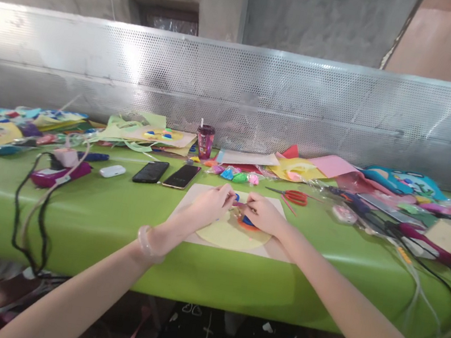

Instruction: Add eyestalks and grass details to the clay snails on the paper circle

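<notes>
My left hand (215, 203) and my right hand (263, 213) meet over a pale sheet of paper (186, 200). The fingertips of both are closed in a pinch on a small reddish-pink strip (239, 204), stretched between them; its material is hard to make out. Beneath lies a rounded yellow paper shape (218, 238) on the pale sheet. Blue and orange modelling clay pieces (247, 222) sit on the yellow shape, partly covered by my right hand. More blue shows just behind the fingertips.
Red-handled scissors (295, 197) lie to the right. Two phones (181, 176) and a white case (112, 171) are to the left. Behind are clay packets (235, 175) and a lidded cup (204, 142). Power strips (60, 175) with cables stand at both sides.
</notes>
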`<state>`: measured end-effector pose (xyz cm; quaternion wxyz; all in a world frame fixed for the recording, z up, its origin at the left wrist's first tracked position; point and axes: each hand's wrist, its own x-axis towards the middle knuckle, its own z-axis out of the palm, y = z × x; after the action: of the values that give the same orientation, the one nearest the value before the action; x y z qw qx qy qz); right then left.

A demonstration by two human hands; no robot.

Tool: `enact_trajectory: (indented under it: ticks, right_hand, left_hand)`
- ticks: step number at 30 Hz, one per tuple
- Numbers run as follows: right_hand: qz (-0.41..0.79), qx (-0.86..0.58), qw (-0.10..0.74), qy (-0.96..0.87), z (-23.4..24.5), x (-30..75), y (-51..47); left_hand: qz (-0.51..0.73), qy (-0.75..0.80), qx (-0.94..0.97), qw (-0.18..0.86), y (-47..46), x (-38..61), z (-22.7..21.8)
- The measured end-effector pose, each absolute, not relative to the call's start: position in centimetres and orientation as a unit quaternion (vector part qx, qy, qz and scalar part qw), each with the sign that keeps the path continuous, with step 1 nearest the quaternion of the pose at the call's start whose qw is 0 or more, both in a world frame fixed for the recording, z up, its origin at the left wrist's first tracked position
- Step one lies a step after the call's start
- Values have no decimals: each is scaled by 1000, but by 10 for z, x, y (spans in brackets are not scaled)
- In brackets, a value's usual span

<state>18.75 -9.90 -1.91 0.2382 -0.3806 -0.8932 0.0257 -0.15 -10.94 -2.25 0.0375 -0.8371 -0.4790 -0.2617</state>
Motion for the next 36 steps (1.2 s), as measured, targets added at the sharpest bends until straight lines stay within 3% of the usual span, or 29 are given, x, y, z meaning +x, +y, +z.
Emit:
enact_trajectory:
  ticks: [36]
  right_hand:
    - [18, -374, 237, -897, -17, 187, -100]
  left_hand:
    - [-292, -496, -817, 30, -115, 0, -17]
